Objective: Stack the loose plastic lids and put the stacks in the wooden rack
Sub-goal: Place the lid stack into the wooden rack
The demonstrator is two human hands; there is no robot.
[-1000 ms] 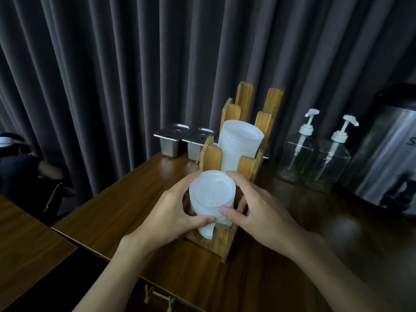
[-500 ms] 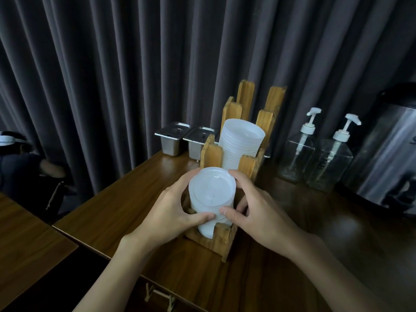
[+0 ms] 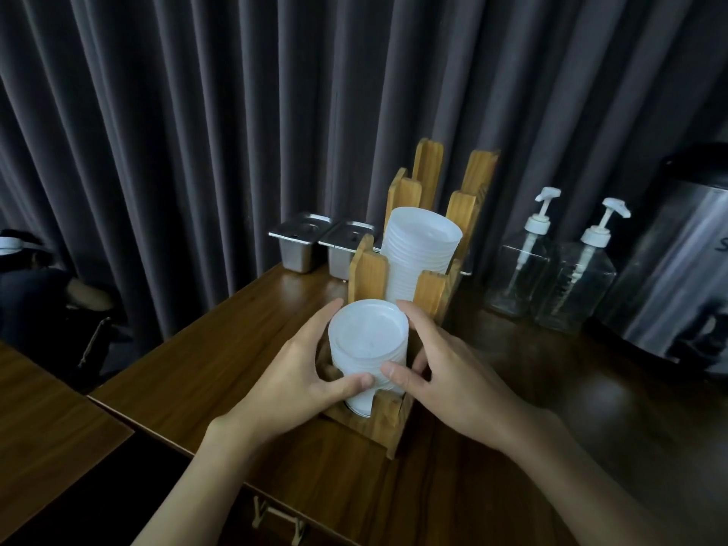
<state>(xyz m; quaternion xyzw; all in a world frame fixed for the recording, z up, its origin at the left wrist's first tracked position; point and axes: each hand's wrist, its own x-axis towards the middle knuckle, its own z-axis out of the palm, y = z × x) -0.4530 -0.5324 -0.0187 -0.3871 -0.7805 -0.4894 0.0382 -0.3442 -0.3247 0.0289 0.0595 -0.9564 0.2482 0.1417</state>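
Both hands were closed around the near stack of lids (image 3: 368,348), the left hand (image 3: 291,382) cupping its left side with the thumb laid across the front, the right hand (image 3: 445,378) mirroring it, thumb tip touching the stack's front edge. That grip was a full two-handed hold, fingers curled round the back of the stack. The stack stood in the nearest bay of the wooden rack (image 3: 388,417), its foot down between the low front posts, its top rising above them and leaning a little toward the wearer.

Behind it, in the middle bay, a taller stack of lids (image 3: 419,254) already sat upright between the posts. The rearmost bay looked empty, though its floor was hidden.

I judged the step to be seating this second stack. The next move called for squaring the lids so they stood plumb, then easing both hands off without dragging the top ones askew. I saw no loose lids on the worktop (image 3: 220,348), so the task seemed close to done.

To the right stood two clear pump bottles (image 3: 551,277) with no readable labels, and a steel urn (image 3: 677,269) showing only part of a letter, perhaps an "S". Two lidded steel pans (image 3: 321,246) sat against the curtain (image 3: 197,112).
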